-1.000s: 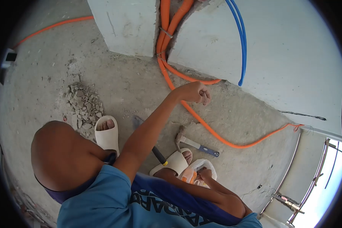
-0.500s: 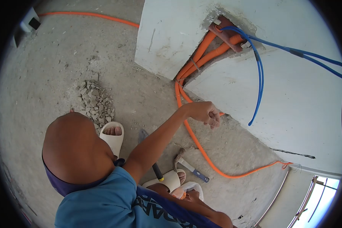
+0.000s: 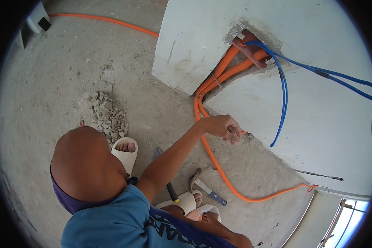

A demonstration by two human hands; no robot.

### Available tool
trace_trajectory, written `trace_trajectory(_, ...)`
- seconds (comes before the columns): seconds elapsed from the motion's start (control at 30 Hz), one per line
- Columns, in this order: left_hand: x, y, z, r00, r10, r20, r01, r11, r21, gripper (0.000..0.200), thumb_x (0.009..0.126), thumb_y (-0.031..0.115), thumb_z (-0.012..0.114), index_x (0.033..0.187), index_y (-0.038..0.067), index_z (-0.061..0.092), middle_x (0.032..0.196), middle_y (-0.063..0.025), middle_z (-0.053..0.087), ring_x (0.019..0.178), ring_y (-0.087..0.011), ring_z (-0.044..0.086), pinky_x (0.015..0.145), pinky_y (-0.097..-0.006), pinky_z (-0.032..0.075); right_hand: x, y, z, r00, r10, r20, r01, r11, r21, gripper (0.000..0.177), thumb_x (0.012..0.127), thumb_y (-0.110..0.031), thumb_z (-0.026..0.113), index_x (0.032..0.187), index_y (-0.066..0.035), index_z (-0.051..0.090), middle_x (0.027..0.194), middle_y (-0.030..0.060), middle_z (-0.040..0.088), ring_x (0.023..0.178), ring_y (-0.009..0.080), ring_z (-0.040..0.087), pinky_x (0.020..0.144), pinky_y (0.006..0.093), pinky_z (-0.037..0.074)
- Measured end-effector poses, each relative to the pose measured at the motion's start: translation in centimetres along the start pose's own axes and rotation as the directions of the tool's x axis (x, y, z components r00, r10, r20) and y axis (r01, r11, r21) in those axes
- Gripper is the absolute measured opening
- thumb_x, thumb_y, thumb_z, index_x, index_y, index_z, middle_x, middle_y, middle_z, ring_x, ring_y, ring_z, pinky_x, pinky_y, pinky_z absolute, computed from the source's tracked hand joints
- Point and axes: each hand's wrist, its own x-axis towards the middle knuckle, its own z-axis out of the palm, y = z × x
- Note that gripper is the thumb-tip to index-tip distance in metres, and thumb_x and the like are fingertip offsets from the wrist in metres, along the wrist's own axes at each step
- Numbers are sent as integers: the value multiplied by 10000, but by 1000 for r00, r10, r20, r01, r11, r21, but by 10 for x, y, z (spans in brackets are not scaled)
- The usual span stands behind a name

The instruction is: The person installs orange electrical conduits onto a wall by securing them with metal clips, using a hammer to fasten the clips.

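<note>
My left hand (image 3: 229, 130) hangs over the concrete floor beside the cut lower edge of the white wall. Its fingers are curled together; anything between them is too small to make out. Behind the wrist runs an orange conduit (image 3: 225, 177). My right hand (image 3: 211, 217) is low in the view at a white plastic bag (image 3: 215, 210) with something orange inside, and its fingers are mostly hidden. A hammer (image 3: 208, 191) with a blue-grey handle lies near the bag. Partly under my left forearm lies a tool with a black and yellow handle (image 3: 172, 192).
Orange conduits (image 3: 225, 74) rise into a wall opening with a reddish box (image 3: 252, 53). Blue tubing (image 3: 284, 99) hangs from it. Broken rubble (image 3: 109, 115) lies on the floor near a foot in a white slide (image 3: 126, 155). Another slide (image 3: 184, 203) is lower down.
The wall, conduits and floor items appear slightly lower and further right in the view. My left hand stays curled in about the same place; my right hand remains at the bag.
</note>
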Motion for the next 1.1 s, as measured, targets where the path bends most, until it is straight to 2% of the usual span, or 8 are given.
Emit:
trace_trajectory(0.23, 2, -5, -2, 1000, 20, -7, -20, 999, -24, 284, 838, 257, 742, 968, 8, 696, 804, -57, 713, 689, -113, 644, 609, -251, 522, -2, -1, -5, 1000, 14, 20, -14, 1000, -4, 126, 721, -46, 738, 804, 24, 672, 712, 136, 664, 565, 224, 659, 390, 358, 504)
trace_trajectory(0.43, -1, 4, -5, 999, 36, -38, -39, 996, -80, 264, 843, 205, 736, 999, -1, 681, 794, -64, 712, 646, -103, 627, 595, -243, 508, -3, -1, -8, 999, 20, 33, -19, 1000, -6, 119, 724, -44, 735, 801, 22, 671, 708, 134, 661, 559, 220, 654, 390, 354, 500)
trace_trajectory(0.63, -5, 5, -15, 990, 112, -80, -124, 978, -169, 222, 847, 137, 716, 1006, -11, 672, 804, -79, 714, 664, -101, 642, 600, -234, 504, -1, -4, -10, 998, 33, 51, -32, 999, -21, 112, 727, -42, 731, 798, 20, 671, 704, 132, 659, 552, 216, 650, 389, 351, 497)
trace_trajectory(0.8, -8, 6, -17, 986, 121, -115, -139, 978, -156, 230, 855, 160, 719, 991, -19, 669, 785, -80, 711, 641, -95, 635, 577, -224, 497, -7, -17, -7, 995, 43, 85, -38, 998, -50, 99, 731, -36, 725, 793, 18, 669, 699, 130, 655, 548, 207, 646, 394, 340, 496)
trace_trajectory(0.93, -11, 7, -19, 980, 117, -162, -143, 977, -156, 239, 862, 192, 723, 973, -14, 673, 768, -76, 708, 627, -91, 629, 565, -218, 491, -24, -37, -12, 981, 49, 186, -13, 982, -189, 81, 736, -26, 716, 787, 14, 667, 693, 126, 651, 547, 193, 643, 404, 320, 499)
trace_trajectory(1.0, -14, 10, -24, 972, 102, -213, -134, 981, -143, 233, 858, 194, 729, 968, -4, 678, 759, -69, 704, 625, -86, 624, 568, -217, 488, -33, -54, -17, 954, 63, 293, 51, 929, -367, 72, 739, -21, 711, 783, 12, 666, 690, 125, 649, 546, 187, 641, 409, 311, 500)
trace_trajectory(1.03, -15, 10, -25, 967, 94, -236, -130, 981, -143, 230, 855, 195, 732, 966, 0, 680, 754, -65, 702, 625, -83, 622, 569, -216, 487, -38, -60, -20, 936, 79, 342, 111, 857, -503, 67, 740, -18, 709, 781, 11, 665, 689, 124, 648, 546, 183, 640, 411, 306, 501)
trace_trajectory(1.1, -17, 5, -27, 943, 137, -303, -203, 959, -198, 225, 846, 200, 743, 949, 8, 686, 752, -56, 699, 633, -79, 620, 570, -217, 483, -46, -74, -28, 898, 114, 424, 290, 570, -768, 70, 732, -7, 708, 791, 7, 674, 690, 120, 660, 562, 180, 654, 413, 275, 491)
